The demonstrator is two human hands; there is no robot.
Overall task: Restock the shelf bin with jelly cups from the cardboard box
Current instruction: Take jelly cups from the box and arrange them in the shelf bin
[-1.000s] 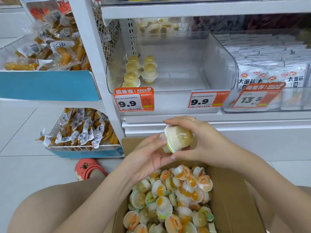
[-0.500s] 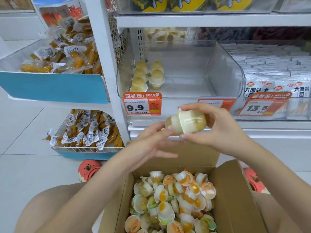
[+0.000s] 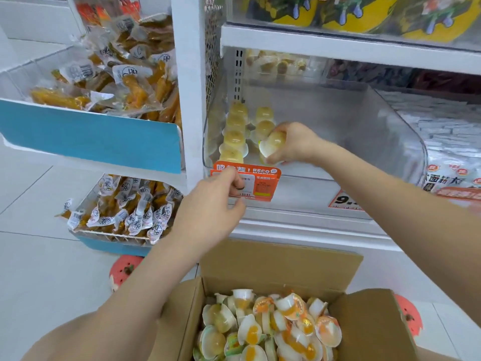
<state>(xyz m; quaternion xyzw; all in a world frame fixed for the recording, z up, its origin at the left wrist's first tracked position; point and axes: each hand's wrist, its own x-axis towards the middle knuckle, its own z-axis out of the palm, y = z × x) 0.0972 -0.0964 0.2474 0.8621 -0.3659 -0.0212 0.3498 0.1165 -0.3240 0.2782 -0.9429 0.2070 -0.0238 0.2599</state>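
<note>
Yellow jelly cup [image 3: 273, 144] in right hand [image 3: 296, 145], inside clear shelf bin [image 3: 406, 142].

The scene is brightly and evenly lit by soft white light from overhead; the white floor tiles at the left of the frame and the white shelf [image 3: 338, 45] frame look washed out, nearly overexposed. Shadows are faint and diffuse, darkest in the recess under the upper shelf at upper right. The clear shelf bin [image 3: 406, 142] carries pale sheen and hazy reflections on its curved wall, which soften what lies behind it. Wide-angle distortion bows the shelf edges and uprights, strongest toward the corners. The hands, the left hand [image 3: 208, 204] and the right hand [image 3: 294, 144], show slight motion smear, and the price tag [image 3: 263, 178] print is blurred. The jelly cups [image 3: 273, 329] at bottom centre look fairly sharp with small glossy highlights.
</note>
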